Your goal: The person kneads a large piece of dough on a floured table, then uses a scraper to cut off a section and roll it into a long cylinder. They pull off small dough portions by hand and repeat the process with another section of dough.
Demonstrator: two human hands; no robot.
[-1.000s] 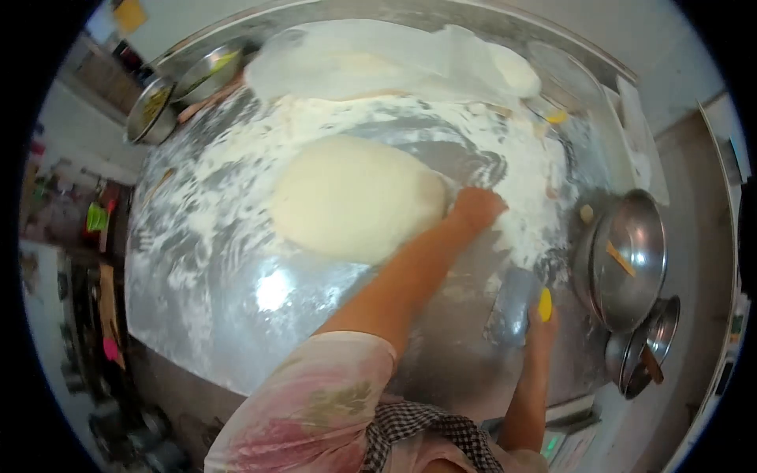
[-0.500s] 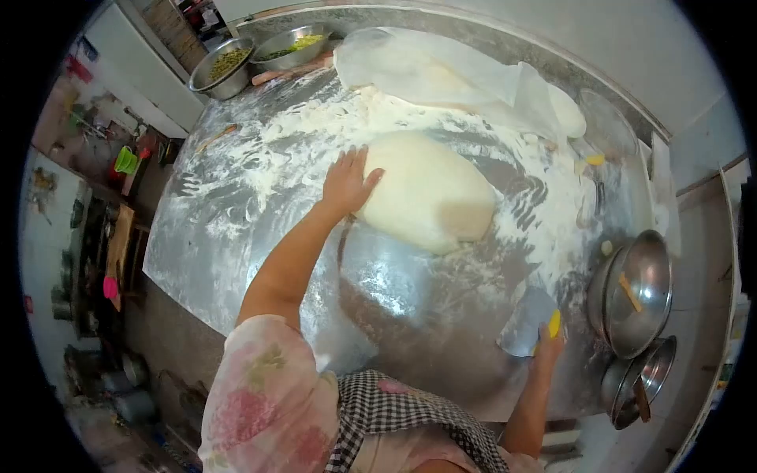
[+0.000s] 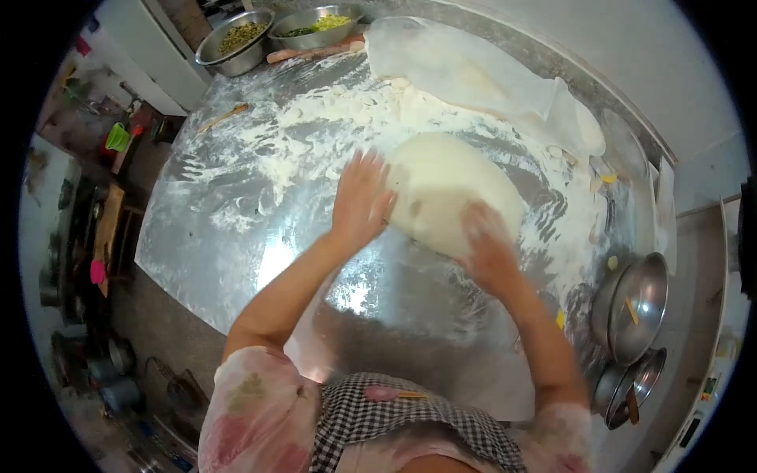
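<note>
A large, smooth mound of pale dough (image 3: 449,169) lies on the floured metal table (image 3: 205,260). My left hand (image 3: 361,201) is at the dough's left edge, fingers stretched out and thumb apart, holding nothing. Over the near right side of the dough is my right hand (image 3: 490,246), blurred by motion, its fingers extended toward the mound with nothing in them. A scraper with a yellow handle (image 3: 561,318) lies on the table, partly hidden behind my right forearm.
Steel bowls of chopped food (image 3: 236,57) stand at the far left beside a rolling pin (image 3: 311,52). A translucent sheet (image 3: 457,59) covers something pale at the back. More steel bowls (image 3: 643,303) sit along the right edge. A small wooden stick (image 3: 225,117) lies among the flour.
My right hand has let go of the scraper at the lower right and moved up and left to the dough. My left hand stays at the dough's left side.
</note>
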